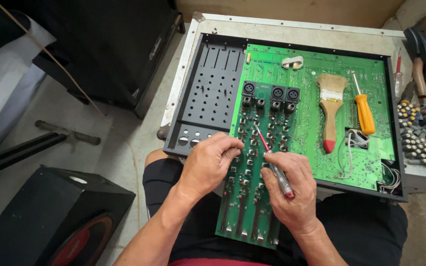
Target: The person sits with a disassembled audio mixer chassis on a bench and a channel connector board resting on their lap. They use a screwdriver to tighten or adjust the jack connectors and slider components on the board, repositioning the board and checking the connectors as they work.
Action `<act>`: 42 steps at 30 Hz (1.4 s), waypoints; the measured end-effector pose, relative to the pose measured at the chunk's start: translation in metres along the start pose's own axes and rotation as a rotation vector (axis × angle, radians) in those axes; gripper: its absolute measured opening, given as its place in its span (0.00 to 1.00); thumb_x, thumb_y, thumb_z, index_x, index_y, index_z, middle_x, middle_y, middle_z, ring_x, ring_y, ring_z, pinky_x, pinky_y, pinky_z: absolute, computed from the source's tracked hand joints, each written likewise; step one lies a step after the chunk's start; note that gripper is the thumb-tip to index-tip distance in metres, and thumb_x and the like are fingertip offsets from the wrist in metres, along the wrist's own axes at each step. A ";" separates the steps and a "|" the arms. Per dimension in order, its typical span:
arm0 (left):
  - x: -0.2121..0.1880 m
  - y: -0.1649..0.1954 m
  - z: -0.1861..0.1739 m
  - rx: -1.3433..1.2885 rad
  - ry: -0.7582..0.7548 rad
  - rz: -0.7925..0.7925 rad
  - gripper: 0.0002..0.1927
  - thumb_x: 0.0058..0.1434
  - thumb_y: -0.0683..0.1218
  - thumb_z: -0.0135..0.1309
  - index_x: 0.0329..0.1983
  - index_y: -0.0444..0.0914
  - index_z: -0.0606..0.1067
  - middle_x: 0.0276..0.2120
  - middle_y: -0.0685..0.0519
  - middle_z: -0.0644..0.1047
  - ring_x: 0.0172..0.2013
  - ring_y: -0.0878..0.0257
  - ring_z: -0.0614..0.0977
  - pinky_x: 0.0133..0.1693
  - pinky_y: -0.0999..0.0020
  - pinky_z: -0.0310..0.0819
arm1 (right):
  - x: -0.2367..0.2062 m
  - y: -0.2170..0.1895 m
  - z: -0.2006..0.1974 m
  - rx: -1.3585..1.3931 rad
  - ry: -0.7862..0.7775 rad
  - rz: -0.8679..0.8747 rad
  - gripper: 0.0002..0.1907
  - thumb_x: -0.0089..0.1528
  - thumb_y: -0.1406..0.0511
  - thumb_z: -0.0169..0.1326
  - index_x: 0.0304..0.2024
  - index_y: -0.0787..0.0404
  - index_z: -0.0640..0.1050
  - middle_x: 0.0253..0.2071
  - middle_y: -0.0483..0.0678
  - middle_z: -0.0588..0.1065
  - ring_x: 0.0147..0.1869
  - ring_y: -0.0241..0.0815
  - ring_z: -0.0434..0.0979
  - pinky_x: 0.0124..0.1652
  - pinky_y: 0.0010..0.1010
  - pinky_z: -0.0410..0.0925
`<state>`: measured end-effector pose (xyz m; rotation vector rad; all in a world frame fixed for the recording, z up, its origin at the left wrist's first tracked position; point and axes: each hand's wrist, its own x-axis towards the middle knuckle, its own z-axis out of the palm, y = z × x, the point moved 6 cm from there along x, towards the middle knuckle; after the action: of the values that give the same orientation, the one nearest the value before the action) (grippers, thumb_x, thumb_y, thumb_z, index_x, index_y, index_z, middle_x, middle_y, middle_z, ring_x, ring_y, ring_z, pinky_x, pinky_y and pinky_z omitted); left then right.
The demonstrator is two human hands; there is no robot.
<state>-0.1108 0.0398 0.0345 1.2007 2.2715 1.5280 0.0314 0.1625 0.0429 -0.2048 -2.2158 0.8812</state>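
Closed around a slim red-shafted screwdriver (273, 165), the right hand (292, 189) pinches the clear handle between thumb and fingers, with the tip angled up toward eleven o'clock and resting among the small components of a narrow green circuit board (250, 197). At nine o'clock from it, the left hand (208, 165) curls its fingers down over the board's left edge, a closed grip that pins the board flat. This board lies partly across the person's lap and partly over a larger green main board (321, 98) inside a black metal chassis (208, 83). I judge the narrow board to be light, stiff and fragile, with solder points and tiny parts that would not tolerate bending, so the bare edges look like the safest places to hold it; the screwdriver seems light and rigid, easily steered from its handle. At twelve o'clock on the narrow board sit three black round connectors (271, 93). Toward two o'clock on the main board lie a wooden paintbrush with a red-tipped handle (330, 111) and an orange-handled screwdriver (363, 111). Farther out at three o'clock a rack of screwdriver bits (420, 133) stands on the counter (321, 27), and at eight o'clock a dark loudspeaker (65, 221) rests on the floor.
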 end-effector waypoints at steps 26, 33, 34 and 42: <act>-0.035 0.006 0.000 0.034 0.019 -0.064 0.06 0.60 0.43 0.61 0.37 0.36 0.81 0.32 0.48 0.79 0.34 0.52 0.82 0.36 0.62 0.76 | -0.001 0.002 0.000 -0.018 0.011 -0.006 0.18 0.58 0.72 0.64 0.50 0.61 0.78 0.47 0.50 0.78 0.54 0.51 0.77 0.54 0.37 0.69; -0.042 -0.016 0.003 -0.222 0.078 -0.344 0.07 0.62 0.43 0.59 0.39 0.35 0.80 0.30 0.50 0.80 0.30 0.59 0.80 0.34 0.68 0.75 | -0.001 0.002 0.000 -0.009 0.005 -0.012 0.17 0.58 0.72 0.64 0.50 0.61 0.78 0.48 0.50 0.78 0.54 0.51 0.77 0.55 0.37 0.69; -0.044 -0.022 0.003 -0.308 0.085 -0.440 0.07 0.63 0.43 0.58 0.39 0.35 0.81 0.28 0.50 0.80 0.29 0.60 0.78 0.33 0.69 0.74 | -0.001 0.002 0.000 -0.010 0.004 -0.013 0.17 0.58 0.72 0.64 0.50 0.61 0.78 0.48 0.50 0.78 0.54 0.51 0.77 0.55 0.37 0.69; -0.057 0.002 0.000 -0.102 0.003 -0.047 0.08 0.59 0.41 0.62 0.41 0.34 0.81 0.35 0.52 0.78 0.33 0.63 0.81 0.35 0.71 0.75 | -0.002 0.004 0.000 -0.023 0.003 -0.015 0.17 0.58 0.72 0.64 0.50 0.61 0.78 0.48 0.50 0.78 0.54 0.51 0.77 0.55 0.38 0.69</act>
<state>-0.0716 0.0016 0.0195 1.1115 2.1778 1.6083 0.0320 0.1645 0.0391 -0.2001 -2.2226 0.8477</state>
